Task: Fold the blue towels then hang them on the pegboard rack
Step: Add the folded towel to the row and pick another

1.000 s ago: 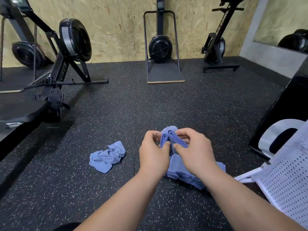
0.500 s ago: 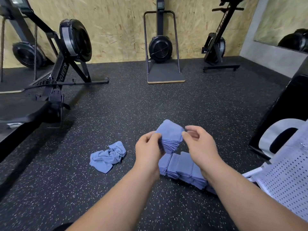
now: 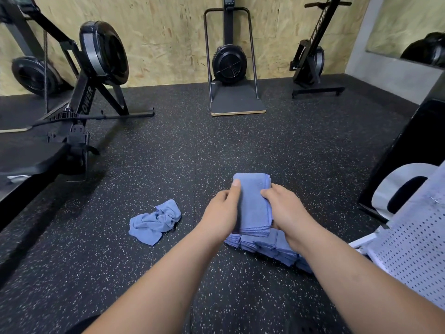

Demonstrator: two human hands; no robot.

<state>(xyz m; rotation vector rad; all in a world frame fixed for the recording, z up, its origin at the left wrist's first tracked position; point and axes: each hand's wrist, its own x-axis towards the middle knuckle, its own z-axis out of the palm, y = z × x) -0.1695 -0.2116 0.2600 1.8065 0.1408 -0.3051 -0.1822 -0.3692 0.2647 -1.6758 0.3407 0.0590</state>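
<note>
Fingers of the left hand and right hand pinch a folded blue towel by its sides, just above the row of folded towels on the floor. Keep its edges even. A rowing machine stands far left, the pegboard rack is near on the right, and a crumpled towel lies on the left. Nothing seems to block the way.

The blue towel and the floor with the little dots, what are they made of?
Blue towel: looks like soft woven cotton cloth, matte, with a stitched edge and stacked folded layers. Floor: probably black rubber matting, matte, sprinkled with pale flecks, with a faint seam running between sheets.
</note>
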